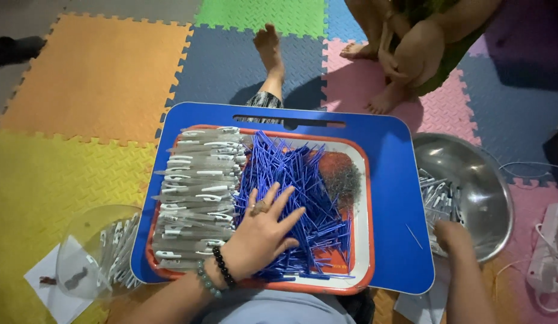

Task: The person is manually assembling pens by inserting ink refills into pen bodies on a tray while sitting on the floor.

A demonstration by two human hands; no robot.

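Observation:
My left hand (264, 231), with bead bracelets on the wrist and a ring, lies flat with fingers spread on a heap of thin blue pen refills (294, 180) in an orange-rimmed tray (364, 240). Beside it, rows of grey pen barrels with white clips (198, 192) fill the tray's left side. A small dark pile of tiny parts (344, 177) lies at the tray's far right. My right hand (452, 234) reaches to the rim of a steel bowl (477, 180) holding several white pen parts (438, 201); its fingers are curled, what they hold is hidden.
The tray rests on a blue lap table (393, 180). A clear plastic bowl (96, 252) with pen parts stands at lower left. Another person (411, 48) squats on the coloured foam mats beyond. My foot (270, 51) stretches ahead. A white power strip (552, 246) lies at right.

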